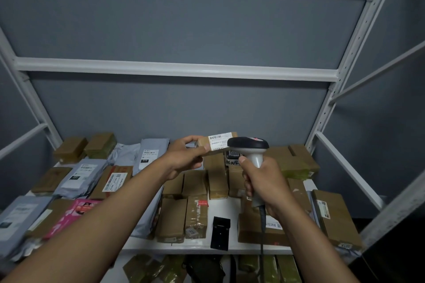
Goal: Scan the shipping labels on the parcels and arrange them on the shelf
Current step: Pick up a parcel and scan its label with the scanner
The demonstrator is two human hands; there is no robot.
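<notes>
fingers (195, 145) pinch parcel (207, 142) | scanner (249, 146) overlaps label | shelf (220, 202) crowded

Parcels (195, 190) crowding shelf (184, 246); air above open

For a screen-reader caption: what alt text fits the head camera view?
A person's left hand holds up a small cardboard parcel with a barcode label, while the right hand aims a handheld barcode scanner at it. Below, a white shelf holds many brown boxes and grey mailer bags.
</notes>
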